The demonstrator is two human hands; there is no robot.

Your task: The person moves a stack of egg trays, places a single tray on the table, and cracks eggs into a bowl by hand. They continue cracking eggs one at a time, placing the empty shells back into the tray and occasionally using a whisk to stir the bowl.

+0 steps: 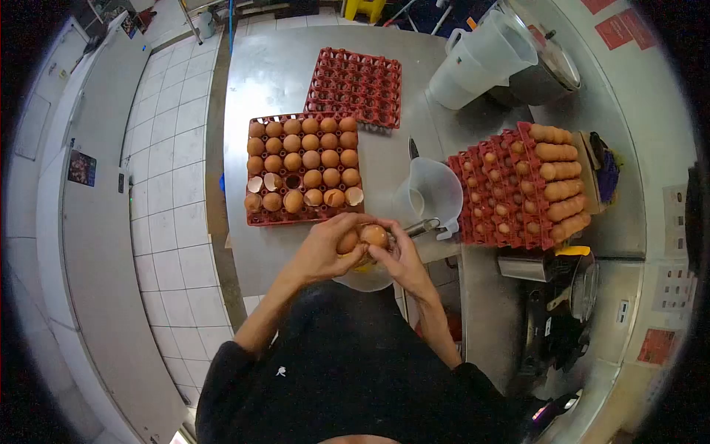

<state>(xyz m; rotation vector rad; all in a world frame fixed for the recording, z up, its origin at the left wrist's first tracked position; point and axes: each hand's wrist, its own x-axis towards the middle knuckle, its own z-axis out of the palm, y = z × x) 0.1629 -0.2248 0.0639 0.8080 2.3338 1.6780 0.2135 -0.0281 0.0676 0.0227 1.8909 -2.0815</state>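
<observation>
My left hand curls around one brown egg. A second brown egg sits between the fingers of both hands, with the thumb and fingers of my right hand closed on its right side. Directly below the hands is a pale bowl-like container, partly hidden, with something yellow showing in it. Just beyond my left hand lies a red egg tray with rows of brown eggs and several broken shells in the nearer rows. A metal handle lies close to my right fingers.
Behind the full tray is a red tray without eggs. A translucent jug stands on the right, beside stacked egg trays. Farther back are a taller jug and a metal pot. Pans sit at the lower right.
</observation>
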